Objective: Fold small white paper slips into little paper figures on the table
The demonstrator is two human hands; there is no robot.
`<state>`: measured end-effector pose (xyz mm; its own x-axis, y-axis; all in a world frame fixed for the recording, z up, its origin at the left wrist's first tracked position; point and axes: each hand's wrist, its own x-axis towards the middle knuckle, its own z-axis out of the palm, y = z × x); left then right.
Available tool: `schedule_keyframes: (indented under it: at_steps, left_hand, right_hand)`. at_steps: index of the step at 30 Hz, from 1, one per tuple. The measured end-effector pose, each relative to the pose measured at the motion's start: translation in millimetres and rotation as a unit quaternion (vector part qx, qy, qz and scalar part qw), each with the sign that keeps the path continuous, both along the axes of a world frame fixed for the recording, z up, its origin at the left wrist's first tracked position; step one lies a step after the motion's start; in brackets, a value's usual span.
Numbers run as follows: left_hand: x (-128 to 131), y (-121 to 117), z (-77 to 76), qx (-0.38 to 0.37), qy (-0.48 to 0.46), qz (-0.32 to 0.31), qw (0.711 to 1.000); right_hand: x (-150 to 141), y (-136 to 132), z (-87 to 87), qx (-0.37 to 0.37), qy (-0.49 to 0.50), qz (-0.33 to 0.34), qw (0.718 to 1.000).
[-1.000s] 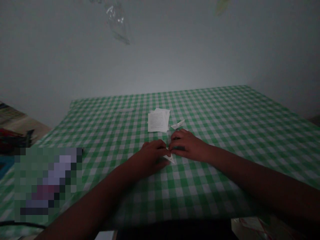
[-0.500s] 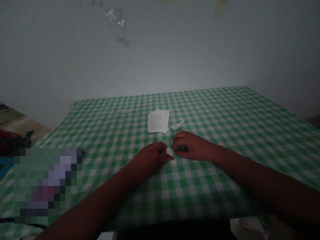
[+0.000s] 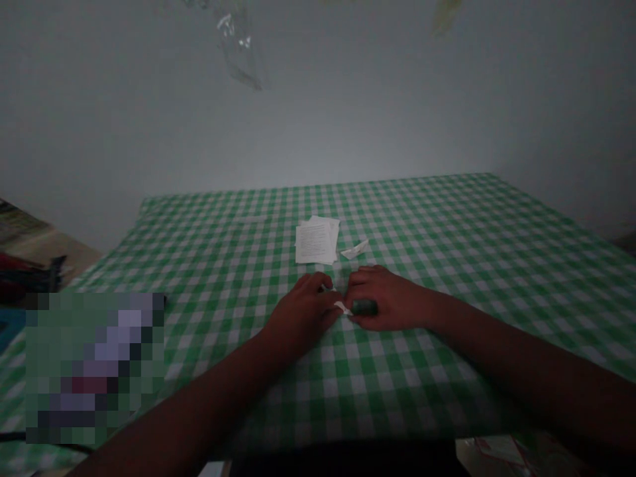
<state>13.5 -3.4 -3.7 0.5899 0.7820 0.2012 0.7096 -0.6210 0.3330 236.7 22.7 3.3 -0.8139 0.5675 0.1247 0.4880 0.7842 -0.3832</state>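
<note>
A small piece of white folded paper (image 3: pixel 342 307) sits between my hands on the green gingham tablecloth (image 3: pixel 447 225). My left hand (image 3: pixel 303 313) pinches its near side with the fingertips, and more white paper shows under those fingers. My right hand (image 3: pixel 385 298) holds the other side, and a dark ring (image 3: pixel 365 307) shows on one of its fingers. Much of the paper is hidden by my fingers. Just beyond my hands lie a small stack of printed paper sheets (image 3: pixel 315 242) and a folded white paper piece (image 3: pixel 354 249), neither touched.
A pixelated patch (image 3: pixel 94 368) hides part of the table's left side. The table's far edge meets a pale wall (image 3: pixel 318 119). Dark items lie on the floor beyond the left edge (image 3: pixel 24 278), and transparent plastic (image 3: pixel 233 46) hangs above.
My hands have come closer together and now cover more of the small white paper. The dark ring on my right hand shows more fully, and the paper stack and folded piece have not moved.
</note>
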Motion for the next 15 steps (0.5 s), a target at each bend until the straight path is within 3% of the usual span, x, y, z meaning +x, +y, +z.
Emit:
schedule_keyframes:
  at_steps: [8, 15]
  left_hand:
    - [-7.8, 5.3, 1.8, -0.052, -0.019, -0.01, 0.998]
    - [-5.3, 1.9, 2.9, -0.037, 0.002, -0.012, 0.999]
  right_hand:
    - [-5.9, -4.6, -3.6, 0.051, -0.027, -0.026, 0.998]
    - [-9.8, -5.6, -2.0, 0.042, -0.04, -0.033, 0.998]
